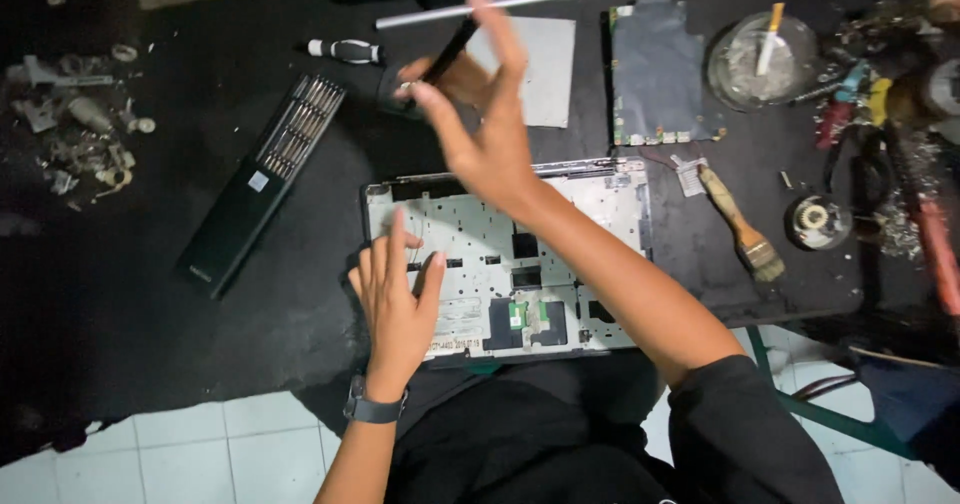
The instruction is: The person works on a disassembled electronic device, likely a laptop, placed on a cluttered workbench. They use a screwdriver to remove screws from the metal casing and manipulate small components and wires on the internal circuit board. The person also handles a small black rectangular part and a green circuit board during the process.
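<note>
Two hands at work: my right hand pinches a thin, stiff black tool by its lower end; my left hand lies open, steadying the light, fragile laptop casing beneath it.

On your table you have a black bit case lying open at left, a glass ashtray with a cigarette at upper right, a wooden-handled brush beside it, and loose scrap parts far left.

One laptop shell, one circuit board, one brush, two hands
</note>
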